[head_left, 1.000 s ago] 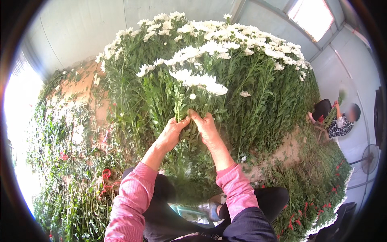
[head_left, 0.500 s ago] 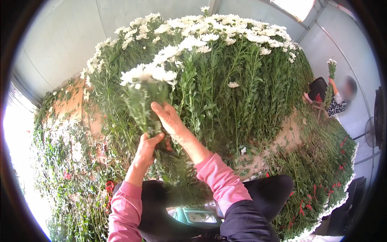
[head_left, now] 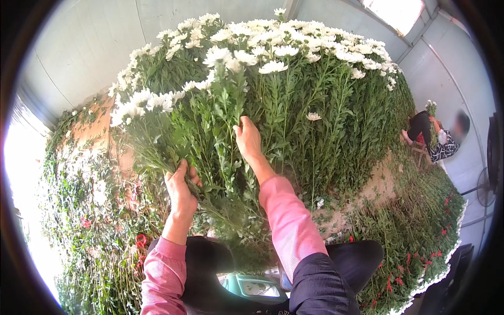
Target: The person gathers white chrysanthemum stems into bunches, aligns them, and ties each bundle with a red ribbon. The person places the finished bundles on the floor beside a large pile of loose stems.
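Note:
My left hand (head_left: 181, 192) is closed round the stems of a bunch of white chrysanthemums (head_left: 148, 137), which leans to the left with its blooms up and its cut ends over my lap. To the right of it and a little higher, my right hand (head_left: 249, 139) pinches a leafy chrysanthemum stem (head_left: 226, 107) at the front of the stack. A large white bloom tops that stem. Behind both hands rises the tall stack of white chrysanthemums (head_left: 310, 100), stems packed upright and blooms along the top.
Between my knees sits a teal box-like device (head_left: 254, 286) with a pale panel. Tied bunches with red bands (head_left: 407, 262) lie at the right. Loose stems and leaves (head_left: 100, 236) cover the left side. A co-worker (head_left: 443, 139) sits at the far right, holding flowers.
The bunch has swung left and tilted in my left hand. My right hand has left the bunch, moved right and up, and taken hold of a stem at the stack.

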`<state>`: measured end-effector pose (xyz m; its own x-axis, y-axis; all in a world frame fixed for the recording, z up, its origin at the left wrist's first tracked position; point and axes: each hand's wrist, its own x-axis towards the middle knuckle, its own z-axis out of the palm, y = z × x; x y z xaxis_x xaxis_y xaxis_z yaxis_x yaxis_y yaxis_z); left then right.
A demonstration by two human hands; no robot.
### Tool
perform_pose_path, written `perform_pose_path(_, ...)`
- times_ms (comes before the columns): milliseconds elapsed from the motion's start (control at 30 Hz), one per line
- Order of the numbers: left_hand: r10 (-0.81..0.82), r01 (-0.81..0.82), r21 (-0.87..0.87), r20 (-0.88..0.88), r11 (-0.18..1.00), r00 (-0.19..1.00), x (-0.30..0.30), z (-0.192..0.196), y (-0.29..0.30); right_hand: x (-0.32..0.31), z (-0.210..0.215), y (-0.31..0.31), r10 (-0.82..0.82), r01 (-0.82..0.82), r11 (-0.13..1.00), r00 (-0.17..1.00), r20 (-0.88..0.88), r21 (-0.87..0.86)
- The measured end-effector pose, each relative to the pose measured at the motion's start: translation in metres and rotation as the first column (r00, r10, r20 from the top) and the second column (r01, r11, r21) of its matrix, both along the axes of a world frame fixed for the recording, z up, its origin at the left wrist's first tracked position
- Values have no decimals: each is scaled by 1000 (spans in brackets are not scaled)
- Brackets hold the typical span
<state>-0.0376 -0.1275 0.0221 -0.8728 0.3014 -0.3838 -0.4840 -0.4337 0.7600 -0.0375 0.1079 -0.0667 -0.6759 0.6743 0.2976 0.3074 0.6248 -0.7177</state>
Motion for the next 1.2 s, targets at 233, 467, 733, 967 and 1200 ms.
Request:
perform_pose_path(233, -13, 13, -10, -21, 1000, 1000, -5, -10, 5, 33, 8, -1, -184, 30, 930, 901, -393, -366)
perform_pose_path(467, -15, 15, -20, 19, 1000, 1000, 2, -5, 14, 43, 13, -8, -117, -16, 853, 968, -221, -522)
perform_pose_path(733, -39, 39, -42, 17, 998, 999, 0, -10, 9, 43, 4, 8, -262, 251, 962, 959, -109, -104)
perform_pose_path(967, -83, 84, -68, 18, 994, 996, 4, -7, 23, 66, -17, 82, -426, 433, 901, 895, -133, 30)
perform_pose_path(1200, -134, 132, -83, -13, 988, 991, 7, -9, 28, 68, 0, 67, -268, 254, 963, 941, -209, -91)
